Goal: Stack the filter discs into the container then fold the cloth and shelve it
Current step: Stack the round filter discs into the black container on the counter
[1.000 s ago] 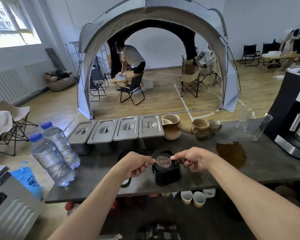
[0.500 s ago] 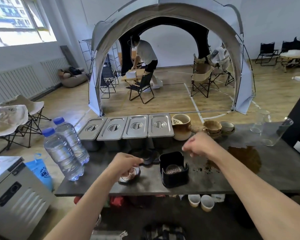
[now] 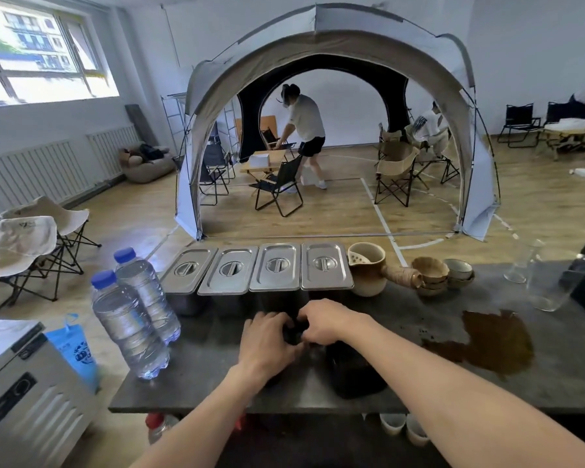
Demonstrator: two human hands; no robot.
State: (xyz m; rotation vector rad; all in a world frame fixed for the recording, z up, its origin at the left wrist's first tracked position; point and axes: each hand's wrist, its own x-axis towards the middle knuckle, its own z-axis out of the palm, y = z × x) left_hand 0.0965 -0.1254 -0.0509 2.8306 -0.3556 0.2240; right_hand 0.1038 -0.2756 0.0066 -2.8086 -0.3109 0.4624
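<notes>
A black square container (image 3: 353, 374) stands on the dark table (image 3: 200, 383) near its front edge; my right forearm crosses over it and hides its inside. Just behind and left of it, my left hand (image 3: 267, 344) and my right hand (image 3: 328, 320) meet, fingers curled around a small dark piece (image 3: 293, 331). Most of that piece is covered, so I cannot tell whether it is a filter disc. No cloth shows.
Two water bottles (image 3: 129, 325) stand at the left. Several lidded steel pans (image 3: 274, 268) line the back edge, then a ceramic pitcher (image 3: 367, 271), stacked bowls (image 3: 433, 271) and glass beakers (image 3: 554, 282). A brown spill (image 3: 497, 342) lies to the right.
A metal disc that both hands held over the container went into it. My left hand then left a second disc, and both hands came together on the dark piece behind it.
</notes>
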